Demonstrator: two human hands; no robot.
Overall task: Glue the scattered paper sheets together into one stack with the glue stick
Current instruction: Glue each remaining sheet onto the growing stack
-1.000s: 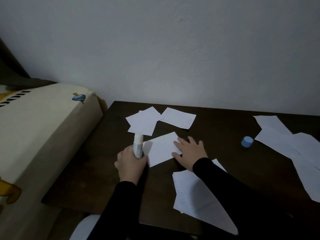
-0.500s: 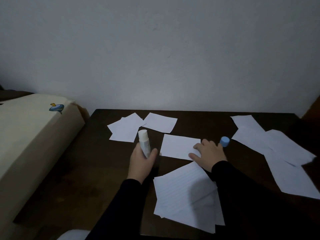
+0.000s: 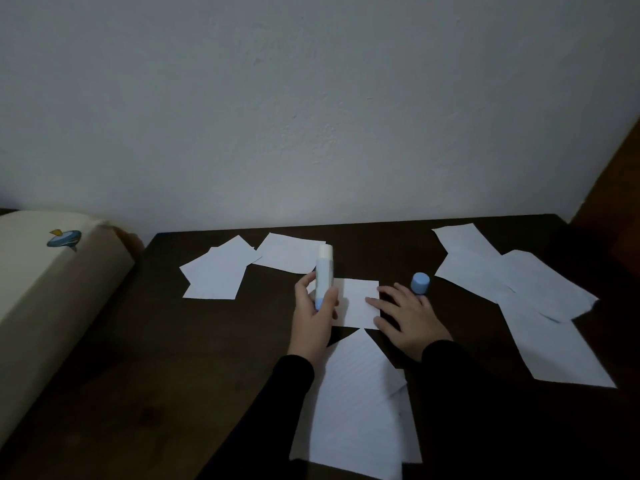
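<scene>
Holding the uncapped glue stick (image 3: 325, 274) upright, tip raised clear of the paper, the left hand (image 3: 313, 315) is wrapped closed around its barrel. The right hand (image 3: 407, 315) lies flat and open, fingertips pinning a small sheet (image 3: 356, 301) to the dark surface (image 3: 145, 375), probably so it won't slide under the glue. Its blue cap (image 3: 420, 283) stands just behind that hand. Other sheets lie scattered; a lined stack (image 3: 356, 403) waits nearest.
</scene>
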